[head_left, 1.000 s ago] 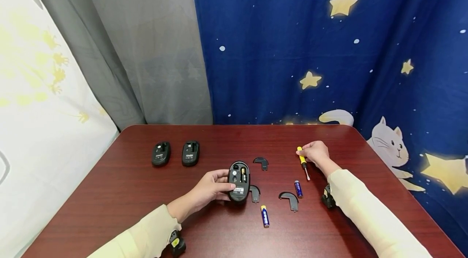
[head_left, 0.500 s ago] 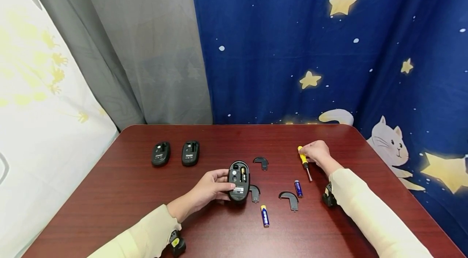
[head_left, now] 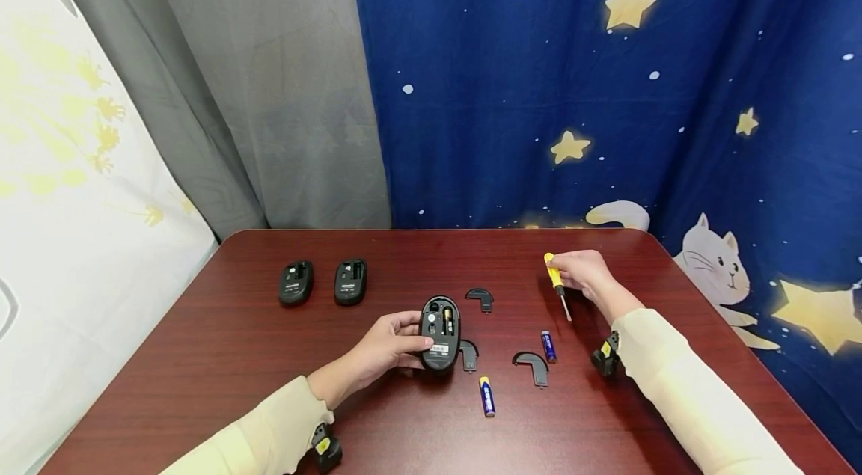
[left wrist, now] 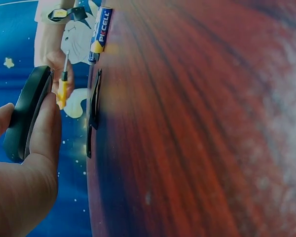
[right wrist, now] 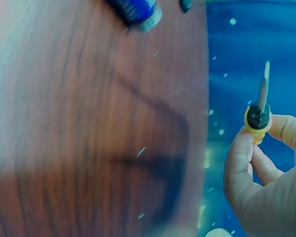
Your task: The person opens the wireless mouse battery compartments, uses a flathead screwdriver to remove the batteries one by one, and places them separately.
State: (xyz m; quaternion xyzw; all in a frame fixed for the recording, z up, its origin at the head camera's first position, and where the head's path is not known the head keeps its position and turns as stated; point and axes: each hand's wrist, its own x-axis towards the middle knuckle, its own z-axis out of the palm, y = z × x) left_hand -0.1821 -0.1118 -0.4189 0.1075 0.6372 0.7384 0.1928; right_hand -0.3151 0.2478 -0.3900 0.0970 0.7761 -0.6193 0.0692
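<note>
My left hand [head_left: 385, 346] grips a black computer mouse [head_left: 441, 350], its underside facing up and its battery bay uncovered. One battery [head_left: 448, 320] sits inside that bay. In the left wrist view the mouse [left wrist: 27, 116] is pinched between thumb and fingers, above the table. Over the right part of the table my right hand [head_left: 584, 273] pinches a screwdriver [head_left: 554, 274] by its yellow handle, the metal shaft slanting down toward me. The right wrist view shows the screwdriver [right wrist: 259, 116] between thumb and fingertips, its tip away from the hand, with a shadow on the table.
Two more black mice [head_left: 295, 283] lie underside up at the back left. Three black battery covers [head_left: 532, 368] lie around the held mouse, one partly behind it. Two blue batteries, one nearer [head_left: 487, 396] and one farther [head_left: 548, 346], rest on the red-brown table [head_left: 222, 355].
My right hand has lifted the screwdriver up off the table area and slightly away from me. The left hand and the mouse have stayed in place.
</note>
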